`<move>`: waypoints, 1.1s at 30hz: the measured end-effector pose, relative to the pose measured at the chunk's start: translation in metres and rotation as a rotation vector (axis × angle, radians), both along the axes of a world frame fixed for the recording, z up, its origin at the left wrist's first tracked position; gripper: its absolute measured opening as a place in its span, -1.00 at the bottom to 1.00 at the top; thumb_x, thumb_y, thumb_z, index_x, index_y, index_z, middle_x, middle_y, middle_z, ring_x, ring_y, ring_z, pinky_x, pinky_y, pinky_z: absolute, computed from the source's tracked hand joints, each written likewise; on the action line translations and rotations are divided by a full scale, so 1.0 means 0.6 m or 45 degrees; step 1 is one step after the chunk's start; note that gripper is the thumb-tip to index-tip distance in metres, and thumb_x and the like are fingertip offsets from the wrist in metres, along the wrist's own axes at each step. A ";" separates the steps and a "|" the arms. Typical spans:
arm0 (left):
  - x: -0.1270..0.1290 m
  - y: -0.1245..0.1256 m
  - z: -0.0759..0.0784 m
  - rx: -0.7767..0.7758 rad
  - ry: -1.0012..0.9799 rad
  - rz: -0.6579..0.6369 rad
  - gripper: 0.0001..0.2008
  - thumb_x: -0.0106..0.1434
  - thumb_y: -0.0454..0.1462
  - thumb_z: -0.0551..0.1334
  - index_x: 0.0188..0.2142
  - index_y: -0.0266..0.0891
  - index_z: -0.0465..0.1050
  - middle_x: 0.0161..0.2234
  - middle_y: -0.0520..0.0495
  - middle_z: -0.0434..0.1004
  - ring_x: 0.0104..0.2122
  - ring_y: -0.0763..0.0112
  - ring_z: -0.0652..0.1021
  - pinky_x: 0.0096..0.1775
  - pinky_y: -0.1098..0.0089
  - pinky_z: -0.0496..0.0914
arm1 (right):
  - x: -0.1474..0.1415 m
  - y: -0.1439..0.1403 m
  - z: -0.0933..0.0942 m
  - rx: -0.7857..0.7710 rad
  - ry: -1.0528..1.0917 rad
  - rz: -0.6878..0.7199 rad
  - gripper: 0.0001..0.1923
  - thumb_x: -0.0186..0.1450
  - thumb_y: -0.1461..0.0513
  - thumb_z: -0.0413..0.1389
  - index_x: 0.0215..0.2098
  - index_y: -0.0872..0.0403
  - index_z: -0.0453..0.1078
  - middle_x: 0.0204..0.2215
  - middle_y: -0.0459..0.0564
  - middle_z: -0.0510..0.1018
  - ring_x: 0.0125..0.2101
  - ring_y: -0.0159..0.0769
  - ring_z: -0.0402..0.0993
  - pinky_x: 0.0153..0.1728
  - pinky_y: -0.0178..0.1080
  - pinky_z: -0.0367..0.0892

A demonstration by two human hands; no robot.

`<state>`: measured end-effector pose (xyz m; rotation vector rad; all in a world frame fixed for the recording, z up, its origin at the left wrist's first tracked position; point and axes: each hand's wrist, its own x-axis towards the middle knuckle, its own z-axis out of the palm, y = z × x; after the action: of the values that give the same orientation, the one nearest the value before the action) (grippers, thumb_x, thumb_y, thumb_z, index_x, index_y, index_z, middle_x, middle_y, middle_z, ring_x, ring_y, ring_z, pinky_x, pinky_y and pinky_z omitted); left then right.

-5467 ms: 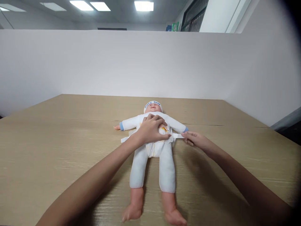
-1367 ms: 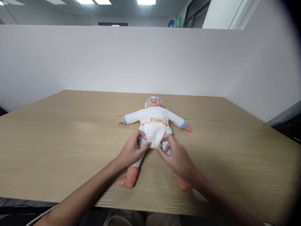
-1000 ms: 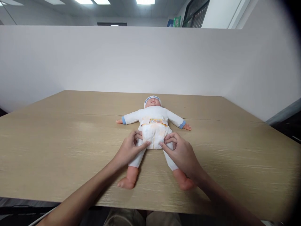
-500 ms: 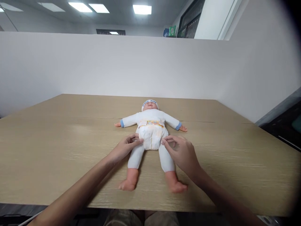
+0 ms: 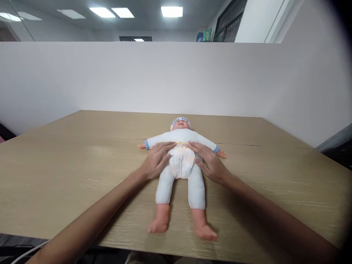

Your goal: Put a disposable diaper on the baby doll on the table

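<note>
Nearest the camera, low in the frame, the baby doll's [image 5: 180, 165] bare feet point toward the table edge, its white-trousered legs now uncovered. Half a second ago both hands were pinching at the leg openings of the diaper [image 5: 182, 163]; they have since slid up to the waist. The left hand [image 5: 156, 160] lies flat along the doll's side left of center, fingers spread toward the waistband, and the right hand [image 5: 209, 161] mirrors it on the other side; both are open and pressing, gripping nothing. Judging by that, the fiddling at the leg cuffs looks finished, and the hands now seem to be smoothing or steadying the fastened diaper around the belly.

The doll lies face up in the middle of the frame, arms out, capped head farthest away, on a light wood-grain table [image 5: 68, 168]. Beyond stands a plain white partition [image 5: 110, 77]; ceiling light panels [image 5: 172, 11] shine along the top of the frame.
</note>
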<state>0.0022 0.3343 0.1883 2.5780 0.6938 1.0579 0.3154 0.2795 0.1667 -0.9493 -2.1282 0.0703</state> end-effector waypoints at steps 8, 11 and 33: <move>-0.004 0.037 -0.021 0.161 0.122 -0.075 -0.35 0.74 0.06 -0.22 0.60 0.03 0.27 0.54 -0.18 0.30 0.48 -0.01 0.32 0.47 -0.06 0.14 | 0.023 0.008 -0.004 0.113 -0.196 -0.038 -0.32 0.71 -0.01 -0.17 0.73 -0.15 -0.05 0.64 0.02 0.22 0.63 0.07 0.07 0.60 0.29 0.01; -0.015 0.051 -0.019 0.135 0.036 0.151 -0.36 0.74 0.06 -0.18 0.64 -0.02 0.16 0.56 -0.21 0.25 0.49 -0.01 0.30 0.47 -0.04 0.13 | 0.048 0.021 -0.012 0.103 -0.159 -0.289 -0.29 0.70 0.00 -0.13 0.74 -0.13 -0.10 0.64 0.06 0.22 0.63 0.08 0.07 0.59 0.28 0.02; -0.030 -0.303 0.061 -0.665 -0.061 0.744 -0.48 0.37 0.23 0.31 0.02 -0.08 0.40 -0.21 -0.10 0.66 -0.23 -0.01 0.65 -0.25 0.18 0.47 | 0.064 -0.189 0.066 -0.665 0.549 -0.314 -0.36 0.47 -0.19 0.21 0.34 -0.03 0.54 0.18 0.14 0.74 0.08 0.13 0.72 0.00 -0.05 0.63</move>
<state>-0.0161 0.1524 0.2249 1.9335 1.5339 0.9117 0.3536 0.1659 0.2066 -1.3491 -1.6036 0.6708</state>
